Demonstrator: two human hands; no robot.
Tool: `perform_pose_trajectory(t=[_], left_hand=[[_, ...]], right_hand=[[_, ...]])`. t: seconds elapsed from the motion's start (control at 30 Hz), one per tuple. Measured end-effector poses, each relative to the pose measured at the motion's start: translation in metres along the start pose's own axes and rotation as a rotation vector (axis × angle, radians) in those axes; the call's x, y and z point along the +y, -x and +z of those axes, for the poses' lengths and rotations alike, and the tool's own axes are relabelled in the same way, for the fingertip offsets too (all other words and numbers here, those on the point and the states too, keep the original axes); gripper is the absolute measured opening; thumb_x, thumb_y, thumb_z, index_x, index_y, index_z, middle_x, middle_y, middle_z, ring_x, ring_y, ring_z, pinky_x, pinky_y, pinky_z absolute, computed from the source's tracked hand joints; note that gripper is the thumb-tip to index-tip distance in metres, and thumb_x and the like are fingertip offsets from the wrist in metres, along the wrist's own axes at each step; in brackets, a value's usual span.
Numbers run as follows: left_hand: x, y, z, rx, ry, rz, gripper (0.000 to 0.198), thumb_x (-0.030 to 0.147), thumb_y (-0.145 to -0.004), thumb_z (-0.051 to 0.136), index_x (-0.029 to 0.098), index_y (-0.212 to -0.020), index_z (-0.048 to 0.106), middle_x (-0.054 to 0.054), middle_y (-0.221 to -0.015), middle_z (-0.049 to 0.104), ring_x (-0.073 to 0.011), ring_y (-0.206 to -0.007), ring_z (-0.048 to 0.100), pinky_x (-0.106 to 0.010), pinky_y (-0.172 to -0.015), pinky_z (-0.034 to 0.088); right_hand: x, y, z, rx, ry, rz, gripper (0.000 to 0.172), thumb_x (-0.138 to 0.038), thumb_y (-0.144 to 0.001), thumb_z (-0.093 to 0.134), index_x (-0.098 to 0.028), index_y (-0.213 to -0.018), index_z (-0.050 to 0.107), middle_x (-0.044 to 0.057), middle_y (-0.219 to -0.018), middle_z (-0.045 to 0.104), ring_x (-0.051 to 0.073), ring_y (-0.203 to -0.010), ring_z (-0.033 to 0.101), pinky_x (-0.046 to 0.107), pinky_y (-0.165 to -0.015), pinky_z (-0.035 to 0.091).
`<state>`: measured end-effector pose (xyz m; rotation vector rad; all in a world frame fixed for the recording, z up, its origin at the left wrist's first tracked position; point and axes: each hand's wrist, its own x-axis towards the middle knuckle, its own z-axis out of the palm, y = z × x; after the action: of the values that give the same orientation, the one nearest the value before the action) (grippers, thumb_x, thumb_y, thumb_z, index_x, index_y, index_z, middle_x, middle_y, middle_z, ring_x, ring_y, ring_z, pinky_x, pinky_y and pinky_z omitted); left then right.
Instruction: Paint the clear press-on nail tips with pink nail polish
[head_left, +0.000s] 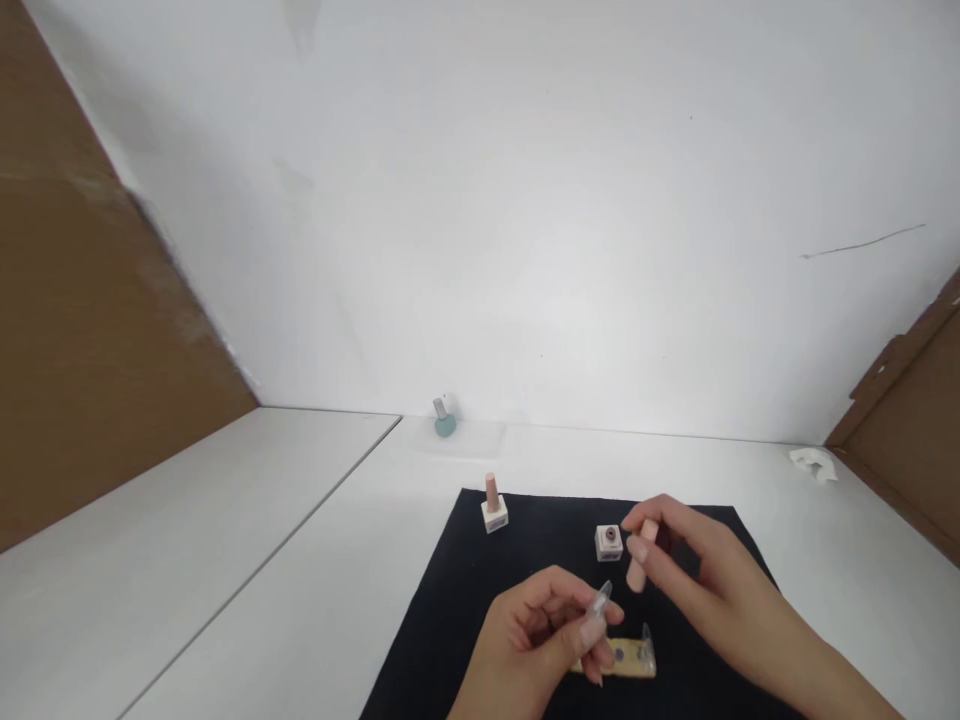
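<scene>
My left hand (544, 635) pinches a clear false nail tip (601, 598) between thumb and fingers, its pointed end up. My right hand (694, 570) grips the pinkish-beige nail polish cap (639, 570), tilted; its brush does not show clearly. Just left of the right fingers, an uncapped white square polish bottle (609, 545) stands with its dark neck showing. Below and partly behind the left fingers lies a small yellow strip (634, 660). Another clear nail tip (647, 640) stands upright at the strip's right end.
A capped polish bottle (494, 515) stands at the back left of the black mat (442, 620). Farther back, a teal bottle (445, 424) sits on a clear sheet by the white wall. A crumpled white tissue (814, 463) lies at the right.
</scene>
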<state>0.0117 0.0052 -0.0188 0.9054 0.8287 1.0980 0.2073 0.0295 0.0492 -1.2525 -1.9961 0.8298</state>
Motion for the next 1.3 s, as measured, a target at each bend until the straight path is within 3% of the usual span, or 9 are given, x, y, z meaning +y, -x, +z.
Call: perform_pose_trajectory(t=[0.1,0.27,0.37,0.53,1.03,1.2,1.3], left_hand=[[0.008,0.001,-0.001,-0.001,0.058,-0.004,0.035,0.049,-0.072,0.092,0.017,-0.077,0.08,-0.001,-0.062,0.073,-0.0114,-0.054,0.063,-0.023,-0.057,0.055],[0.014,0.0,-0.004,-0.083,0.19,-0.054,0.034,0.044,-0.07,0.095,0.017,-0.075,0.077,-0.002,-0.075,0.077,-0.0089,-0.054,0.062,-0.021,-0.055,0.051],[0.011,0.0,-0.006,-0.159,0.233,-0.091,0.033,0.042,-0.071,0.095,0.016,-0.075,0.076,-0.004,-0.077,0.078,-0.0085,-0.054,0.062,-0.02,-0.055,0.05],[0.006,-0.002,-0.01,-0.214,0.256,-0.104,0.031,0.04,-0.073,0.094,0.015,-0.076,0.076,-0.005,-0.078,0.078,-0.0072,-0.054,0.061,-0.018,-0.055,0.048],[0.005,-0.001,-0.011,-0.228,0.311,-0.097,0.024,0.033,-0.076,0.094,0.015,-0.078,0.077,-0.003,-0.076,0.079,-0.0071,-0.056,0.065,-0.016,-0.054,0.049],[0.006,-0.001,-0.011,-0.218,0.296,-0.105,0.027,0.036,-0.073,0.095,0.016,-0.077,0.078,-0.002,-0.076,0.079,-0.0072,-0.055,0.065,-0.017,-0.054,0.05],[0.008,-0.002,-0.012,-0.185,0.231,-0.077,0.03,0.04,-0.071,0.096,0.016,-0.076,0.078,-0.002,-0.074,0.078,-0.007,-0.052,0.064,-0.017,-0.052,0.049]], right_hand=[[0.001,0.002,0.002,-0.085,-0.005,-0.043,0.02,-0.034,-0.107,0.046,-0.028,-0.112,0.065,-0.001,-0.085,0.072,0.017,-0.078,0.069,0.028,-0.075,0.055],[0.001,0.006,0.005,-0.142,0.031,-0.13,0.021,-0.031,-0.107,0.047,-0.03,-0.115,0.066,0.001,-0.097,0.072,0.018,-0.088,0.069,0.028,-0.079,0.054],[-0.004,0.007,0.004,-0.169,0.024,-0.134,0.02,-0.029,-0.107,0.047,-0.028,-0.103,0.067,0.0,-0.09,0.069,0.016,-0.081,0.067,0.027,-0.075,0.053],[-0.015,0.007,0.002,-0.2,0.001,-0.163,0.033,-0.028,-0.108,0.044,-0.025,-0.079,0.06,-0.002,-0.08,0.067,0.015,-0.075,0.063,0.026,-0.073,0.05],[-0.008,0.006,0.006,-0.24,-0.019,-0.067,0.025,-0.024,-0.104,0.046,-0.023,-0.082,0.058,-0.001,-0.082,0.065,0.014,-0.071,0.059,0.025,-0.067,0.045],[-0.008,0.005,0.002,-0.212,0.004,-0.052,0.025,-0.027,-0.105,0.046,-0.024,-0.083,0.057,-0.002,-0.08,0.066,0.014,-0.071,0.059,0.025,-0.067,0.045],[-0.004,0.004,-0.005,-0.154,-0.013,-0.034,0.02,-0.036,-0.106,0.048,-0.027,-0.094,0.062,-0.003,-0.078,0.071,0.015,-0.076,0.064,0.026,-0.074,0.048]])
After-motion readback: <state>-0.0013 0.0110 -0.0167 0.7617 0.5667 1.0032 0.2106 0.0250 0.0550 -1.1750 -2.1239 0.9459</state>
